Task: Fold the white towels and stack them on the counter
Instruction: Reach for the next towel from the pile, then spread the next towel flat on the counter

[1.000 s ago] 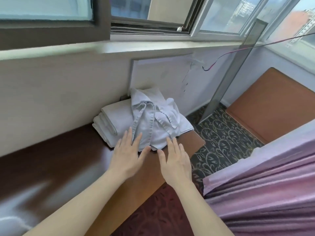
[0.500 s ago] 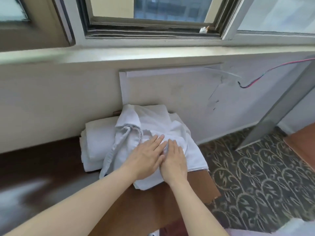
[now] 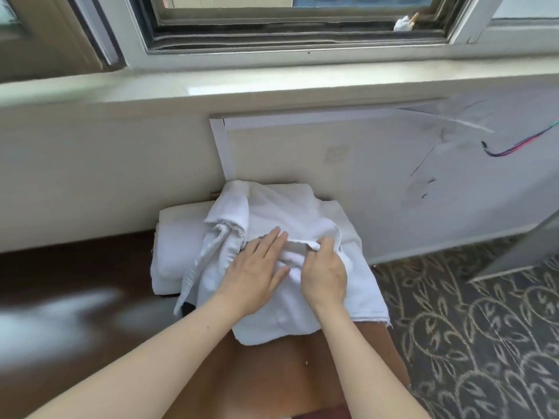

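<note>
Seemingly soft and limp, the crumpled white cloth towel (image 3: 284, 207) lies under the flat left hand (image 3: 257, 275); the right hand (image 3: 325, 275), at 3 o'clock, pinches its hem (image 3: 301, 244), the natural hold.

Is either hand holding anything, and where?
The right hand pinches a raised fold of the rumpled towel; the left hand only rests flat on it.

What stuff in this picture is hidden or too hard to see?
Head view:
- Folded towels: count hidden under the crumpled towel.
- Right hand fingertips: tucked into the fold it pinches.
- Counter: left part blurred by glare.
- White scrap on the window track: too small to name.
</note>
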`<state>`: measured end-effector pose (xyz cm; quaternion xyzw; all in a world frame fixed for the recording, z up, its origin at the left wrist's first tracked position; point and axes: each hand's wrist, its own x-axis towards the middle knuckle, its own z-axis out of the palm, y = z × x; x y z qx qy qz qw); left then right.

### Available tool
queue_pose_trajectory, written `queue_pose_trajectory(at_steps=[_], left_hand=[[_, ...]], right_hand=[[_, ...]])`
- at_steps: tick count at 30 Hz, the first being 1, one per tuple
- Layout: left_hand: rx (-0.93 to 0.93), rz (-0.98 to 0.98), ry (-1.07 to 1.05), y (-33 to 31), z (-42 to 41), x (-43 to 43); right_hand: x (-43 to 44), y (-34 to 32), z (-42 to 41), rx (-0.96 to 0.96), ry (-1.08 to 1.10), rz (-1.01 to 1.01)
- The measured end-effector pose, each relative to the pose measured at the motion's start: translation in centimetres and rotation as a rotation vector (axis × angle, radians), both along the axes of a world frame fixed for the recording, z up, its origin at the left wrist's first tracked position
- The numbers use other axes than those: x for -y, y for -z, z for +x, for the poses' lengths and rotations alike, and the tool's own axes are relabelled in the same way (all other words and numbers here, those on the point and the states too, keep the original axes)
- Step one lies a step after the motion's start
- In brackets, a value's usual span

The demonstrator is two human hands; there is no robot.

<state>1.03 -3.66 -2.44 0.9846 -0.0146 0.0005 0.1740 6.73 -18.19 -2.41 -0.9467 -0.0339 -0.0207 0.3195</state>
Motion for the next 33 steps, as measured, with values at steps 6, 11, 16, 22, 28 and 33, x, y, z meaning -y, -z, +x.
queue_pose_trajectory(at_steps=[6, 11, 16, 22, 28, 33], left_hand=[[0.095, -0.079, -0.088, -2.9, 1.1, 1.1], [0.261, -0.171, -0.202, -6.6, -0.1, -0.3], [0.269, -0.297, -0.235, -10.1, -3.5, -4.2], [0.418, -0.303, -0.264, -14.0, -12.1, -11.1], [0.401, -0.134, -0.408, -15.3, -25.5, -21.7], [0.328, 0.024, -0.534, -13.9, -35.8, -30.6]], right_hand=[[0.9, -6.3, 0.8, 0.085, -0.098, 0.201], [-1.3, -10.0, 0.2, 0.294, -0.162, 0.19], [-5.7, -13.9, -3.0, 0.494, -0.254, 0.153], [-12.3, -17.9, -10.5, 0.615, -0.351, 0.139], [-22.6, -17.6, -21.7, 0.518, -0.482, 0.146], [-31.6, -15.3, -30.1, 0.432, -0.619, 0.115]])
